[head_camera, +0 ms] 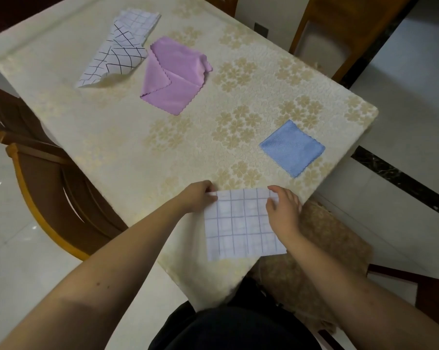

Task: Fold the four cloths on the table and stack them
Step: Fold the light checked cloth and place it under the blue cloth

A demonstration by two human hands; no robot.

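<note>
A white cloth with a purple grid [242, 223] lies at the near corner of the table. My left hand [198, 197] pinches its far left corner and my right hand [282, 209] pinches its far right corner. A folded blue cloth [292, 148] sits flat near the table's right edge. A pink cloth [173, 75] with one corner turned over lies in the middle, farther off. A white cloth with a black grid [121, 48], crumpled, lies at the far left beside the pink one.
The table [127, 137] carries a cream floral cover that hangs over the near corner. A wooden chair [49, 173] stands at the left, another chair [339, 34] at the far right. Tiled floor surrounds the table.
</note>
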